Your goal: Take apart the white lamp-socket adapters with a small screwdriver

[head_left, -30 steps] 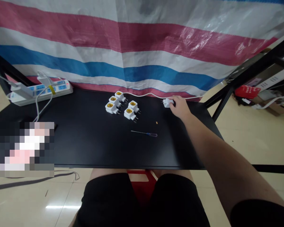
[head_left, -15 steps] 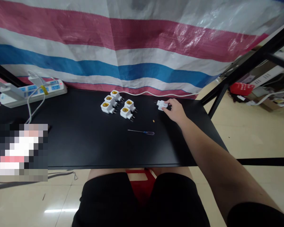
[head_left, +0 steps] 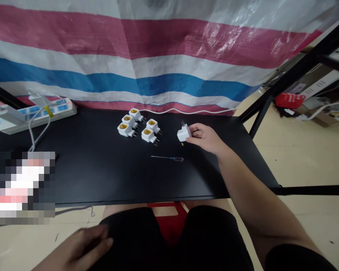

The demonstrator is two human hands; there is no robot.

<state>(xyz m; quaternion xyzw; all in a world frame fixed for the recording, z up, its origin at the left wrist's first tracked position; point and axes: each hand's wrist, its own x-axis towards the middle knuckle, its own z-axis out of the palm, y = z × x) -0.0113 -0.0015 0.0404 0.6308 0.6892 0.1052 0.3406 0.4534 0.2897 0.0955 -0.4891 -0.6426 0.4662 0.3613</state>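
My right hand [head_left: 206, 138] grips a white plug-in lamp socket [head_left: 183, 134] between thumb and fingers, tilted over the right part of the black table. Just below it lies a tiny brass-coloured piece [head_left: 182, 144]. Several similar lamp sockets [head_left: 125, 129], white with golden threaded openings and two-pin plugs, stand grouped left of centre. Nearer me is a screwdriver [head_left: 169, 158] with a clear handle, its tip pointing left. My left hand [head_left: 81, 246] is low at the bottom left, above my thigh, with nothing in it and its bent fingers apart from the thumb.
A white power strip [head_left: 36, 114] with cables sits at the table's back left. A blurred-out object [head_left: 19, 184] lies at the left front. Striped plastic sheeting [head_left: 158, 45] hangs behind the black table [head_left: 107, 173], and a white cable [head_left: 186, 111] runs along its back edge.
My right hand has lifted and turned the lamp socket, bringing it left and slightly nearer me. My left hand has come into view at the bottom left. The view has shifted slightly.
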